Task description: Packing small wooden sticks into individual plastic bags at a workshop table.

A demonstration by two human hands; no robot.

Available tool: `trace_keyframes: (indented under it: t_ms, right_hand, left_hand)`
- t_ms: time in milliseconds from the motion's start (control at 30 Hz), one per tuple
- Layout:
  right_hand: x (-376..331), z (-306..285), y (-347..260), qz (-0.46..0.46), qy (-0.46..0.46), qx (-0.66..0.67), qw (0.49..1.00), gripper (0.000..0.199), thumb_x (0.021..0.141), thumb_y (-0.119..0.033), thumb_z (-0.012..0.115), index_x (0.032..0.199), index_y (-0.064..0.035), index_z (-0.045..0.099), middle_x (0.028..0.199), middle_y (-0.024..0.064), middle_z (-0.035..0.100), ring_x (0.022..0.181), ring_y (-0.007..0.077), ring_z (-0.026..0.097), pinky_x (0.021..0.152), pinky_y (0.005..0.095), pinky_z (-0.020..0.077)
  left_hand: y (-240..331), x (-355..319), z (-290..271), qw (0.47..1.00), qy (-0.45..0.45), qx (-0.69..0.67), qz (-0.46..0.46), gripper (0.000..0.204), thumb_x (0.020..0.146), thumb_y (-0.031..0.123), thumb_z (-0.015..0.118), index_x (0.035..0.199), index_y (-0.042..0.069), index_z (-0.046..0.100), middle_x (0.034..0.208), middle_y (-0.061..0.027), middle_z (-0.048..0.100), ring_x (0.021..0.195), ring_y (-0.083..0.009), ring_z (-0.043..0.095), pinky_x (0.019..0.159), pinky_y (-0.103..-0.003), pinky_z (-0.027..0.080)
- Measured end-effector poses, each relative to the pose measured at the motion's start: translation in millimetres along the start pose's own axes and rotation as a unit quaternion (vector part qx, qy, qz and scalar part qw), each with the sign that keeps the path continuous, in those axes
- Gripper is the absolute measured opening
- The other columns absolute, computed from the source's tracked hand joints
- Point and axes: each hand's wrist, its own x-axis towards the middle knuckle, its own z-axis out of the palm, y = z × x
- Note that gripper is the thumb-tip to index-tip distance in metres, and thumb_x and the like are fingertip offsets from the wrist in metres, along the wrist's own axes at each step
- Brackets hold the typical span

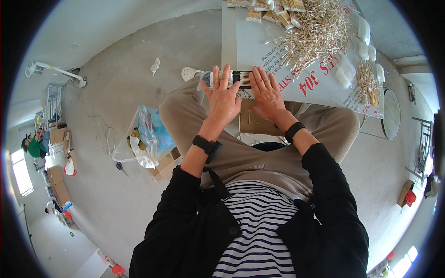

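Observation:
A flat pack of cotton swabs (238,77) with a black printed band lies at the near edge of the table (250,44). My left hand (223,99) rests over its left part, fingers stretched and spread. At the pack's right end lies my right hand (267,96), its fingers extended and side by side. Both palms face down, and neither hand is wrapped round the pack. Just below them, an open cardboard box (249,123) sits between my legs with a few loose swabs inside. Farther back on the table spreads a large heap of loose cotton swabs (320,30).
Filled swab packets (282,17) lie at the table's far edge. Clear plastic bags (345,72) and a smaller swab pile (367,83) are at its right. On the floor at left stand a plastic bag (150,132) and a carton (166,166). A person in green (34,147) is far left.

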Motion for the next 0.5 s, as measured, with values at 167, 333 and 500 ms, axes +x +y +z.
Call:
trace_keyframes:
  t_ms: [167, 333, 500]
  right_hand:
    - [1.3, -0.2, -1.0, -0.002, -0.004, -0.006, 1.0, 0.116, 0.067, -0.045, 0.085, 0.156, -0.0011, 0.026, 0.165, 0.0152, 0.02, 0.155, 0.0305, 0.014, 0.125, 0.0495, 0.0147]
    - [0.6, 1.1, -0.7, 0.0, 0.001, 0.003, 1.0, 0.115, 0.067, -0.044, 0.084, 0.156, -0.001, 0.025, 0.165, 0.0154, 0.019, 0.155, 0.0304, 0.014, 0.125, 0.0497, 0.0144]
    - [0.2, 0.1, -0.4, 0.003, -0.007, -0.005, 1.0, 0.114, 0.068, -0.043, 0.084, 0.156, -0.001, 0.025, 0.165, 0.0156, 0.019, 0.155, 0.0303, 0.013, 0.125, 0.0498, 0.0144]
  left_hand:
    - [0.4, 2.7, 1.2, 1.0, -0.014, 0.014, 0.005, 0.035, 0.075, 0.013, 0.075, 0.11, 0.013, 0.073, 0.161, -0.0117, 0.03, 0.153, -0.0372, 0.014, 0.112, -0.076, 0.005]
    - [0.9, 0.2, 1.9, 1.0, -0.01, 0.01, 0.008, 0.037, 0.074, 0.013, 0.076, 0.111, 0.013, 0.073, 0.16, -0.0125, 0.031, 0.153, -0.0373, 0.014, 0.113, -0.076, 0.005]
    - [2.3, 7.0, 3.6, 1.0, -0.007, 0.007, -0.001, 0.038, 0.074, 0.013, 0.076, 0.112, 0.013, 0.073, 0.16, -0.0132, 0.032, 0.153, -0.037, 0.015, 0.113, -0.076, 0.005]
